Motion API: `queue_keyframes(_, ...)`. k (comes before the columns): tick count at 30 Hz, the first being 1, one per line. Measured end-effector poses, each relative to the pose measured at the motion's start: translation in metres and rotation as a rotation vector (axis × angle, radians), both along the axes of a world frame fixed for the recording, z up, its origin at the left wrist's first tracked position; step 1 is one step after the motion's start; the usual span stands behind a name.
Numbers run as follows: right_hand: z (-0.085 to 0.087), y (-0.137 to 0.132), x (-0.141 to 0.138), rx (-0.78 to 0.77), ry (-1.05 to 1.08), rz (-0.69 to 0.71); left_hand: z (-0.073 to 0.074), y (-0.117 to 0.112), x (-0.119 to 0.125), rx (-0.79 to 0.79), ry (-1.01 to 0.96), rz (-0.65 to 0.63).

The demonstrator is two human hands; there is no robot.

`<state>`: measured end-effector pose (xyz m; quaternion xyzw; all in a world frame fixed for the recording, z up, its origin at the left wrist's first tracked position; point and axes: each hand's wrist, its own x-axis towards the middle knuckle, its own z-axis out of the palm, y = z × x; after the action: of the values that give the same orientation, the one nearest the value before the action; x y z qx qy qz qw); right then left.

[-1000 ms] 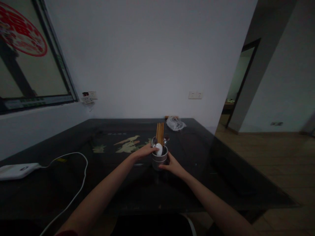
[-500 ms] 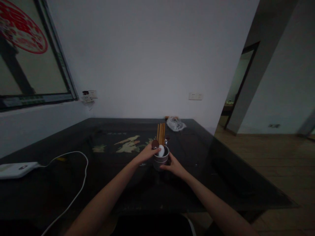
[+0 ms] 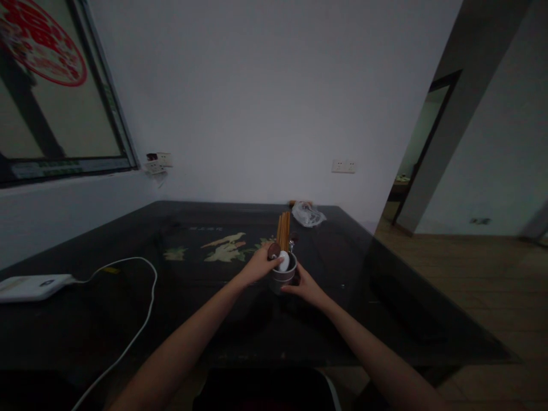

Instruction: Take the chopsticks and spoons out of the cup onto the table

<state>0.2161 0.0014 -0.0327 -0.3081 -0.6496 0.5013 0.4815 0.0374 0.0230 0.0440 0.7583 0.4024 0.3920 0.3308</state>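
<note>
White cable [image 3: 149,297]: rises over the near edge at your left, loops across the surface [image 3: 299,337] and ends at the power bank [image 3: 34,287];
Power bank: white, lying flat at the far left of your view, well apart from your hands;
Right hand [image 3: 306,284]: grasping the cup [image 3: 280,279], fingers curled around its right side, your thumb across the front;
Left hand [image 3: 258,265]: at the cup's left rim, thumb against the white spoon [image 3: 283,261]; your other fingers are partly hidden, so I cannot tell whether they grip anything;
Cup: grey, upright between your two hands, near the middle of the surface;
Cup's load: white spoon nearest you; brown-looking spoon head [image 3: 274,250] beside your left fingers; shiny spoon [image 3: 292,244] at the right; wooden chopsticks [image 3: 283,228] behind, reaching highest;
Bird picture [image 3: 225,248]: pale shapes on the dark surface, beyond your left forearm;
Plastic bag [image 3: 307,214]: clear and crumpled, by the surface's far edge, right of the chopstick tips;
Wall [image 3: 257,114]: pale, behind the surface; right socket [image 3: 343,166] and left socket [image 3: 164,160] both sit low on it;
Window [image 3: 85,125]: upper left, bearing a red round decoration [image 3: 43,43].
</note>
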Motion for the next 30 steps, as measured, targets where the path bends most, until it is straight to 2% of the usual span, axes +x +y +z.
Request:
queue_keyframes(7,-0.005,0.004,0.000,0.010,-0.015,-0.014,-0.002,-0.002,-0.001,0.174,0.121,0.112)
queue_keyframes(11,-0.005,0.004,0.000,0.023,-0.034,-0.022,-0.001,-0.002,0.000,0.215,0.147,0.116)
queue_keyframes(19,-0.003,0.001,0.001,0.046,-0.049,-0.018,0.001,0.001,0.002,0.069,0.056,0.126)
queue_keyframes(23,-0.004,0.000,0.001,0.078,-0.098,-0.037,0.003,-0.002,0.007,-0.005,0.014,0.070)
queue_keyframes(30,0.001,-0.005,0.001,0.112,-0.110,-0.038,-0.005,0.002,0.013,-0.095,-0.066,-0.040)
